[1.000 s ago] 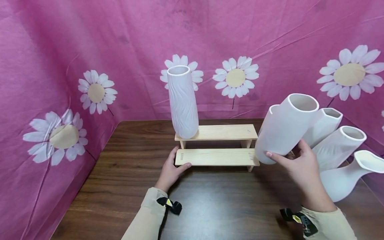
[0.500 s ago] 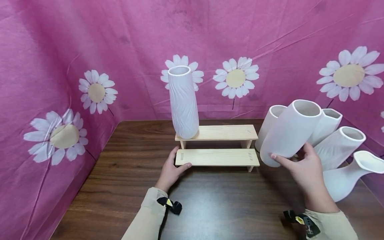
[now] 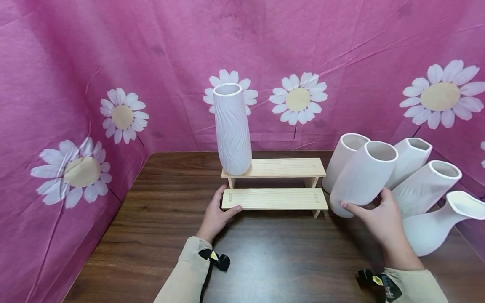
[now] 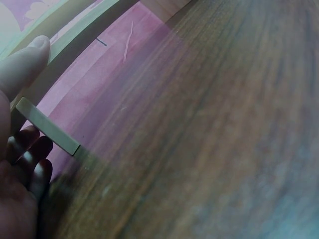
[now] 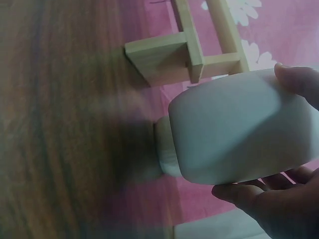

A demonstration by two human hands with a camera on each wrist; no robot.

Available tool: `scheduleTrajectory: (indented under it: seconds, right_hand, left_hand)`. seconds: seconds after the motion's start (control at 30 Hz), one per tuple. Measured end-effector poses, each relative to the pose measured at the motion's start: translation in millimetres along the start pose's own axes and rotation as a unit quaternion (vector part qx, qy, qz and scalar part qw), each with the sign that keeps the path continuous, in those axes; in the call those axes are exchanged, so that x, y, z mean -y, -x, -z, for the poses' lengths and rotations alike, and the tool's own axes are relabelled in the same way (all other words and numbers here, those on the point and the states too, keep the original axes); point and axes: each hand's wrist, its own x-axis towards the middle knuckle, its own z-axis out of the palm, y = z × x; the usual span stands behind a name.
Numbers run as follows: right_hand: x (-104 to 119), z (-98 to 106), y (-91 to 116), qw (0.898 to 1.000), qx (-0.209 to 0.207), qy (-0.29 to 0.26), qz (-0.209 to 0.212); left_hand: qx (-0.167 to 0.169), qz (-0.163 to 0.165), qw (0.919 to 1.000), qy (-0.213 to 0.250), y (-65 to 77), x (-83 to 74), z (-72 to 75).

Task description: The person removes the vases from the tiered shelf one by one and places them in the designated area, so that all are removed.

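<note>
My left hand [image 3: 215, 218] grips the left end of a two-step pale wooden stand [image 3: 274, 198], its thumb on the lower step; in the left wrist view the curled fingers [image 4: 42, 149] are by the stand's leg. A tall white vase with wavy ridges [image 3: 232, 130] stands on the left of the upper step. To the right of the stand, my right hand [image 3: 384, 219] holds a smooth white vase [image 3: 361, 179] low on its body, thumb on one side and fingers on the other. Whether its base touches the table cannot be told.
Close around the held vase are a ribbed white vase [image 3: 339, 164], an angular one [image 3: 407, 160], a textured one [image 3: 424, 189] and one with a flared mouth [image 3: 432, 227]. A pink cloth with daisies [image 3: 170, 84] hangs behind the brown wooden table [image 3: 265, 261].
The smooth vase in my right hand has come down, uncovering more of the ribbed vase behind it. My left hand, the stand and the wavy vase stay in place.
</note>
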Motion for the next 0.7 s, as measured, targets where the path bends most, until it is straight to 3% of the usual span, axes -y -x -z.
scheduleTrajectory:
  seconds: [0.23,0.7]
  right_hand:
    - [-10,-2,-1,1.0,0.014,0.024,-0.013]
    - [-24,-6,-7,0.999,-0.004,-0.02,-0.042]
  left_hand:
    - [-0.001,-0.001,1.0,-0.007,0.3,-0.3,-0.3]
    - [0.003,0.004,1.0,-0.003,0.6,-2.5,-0.3]
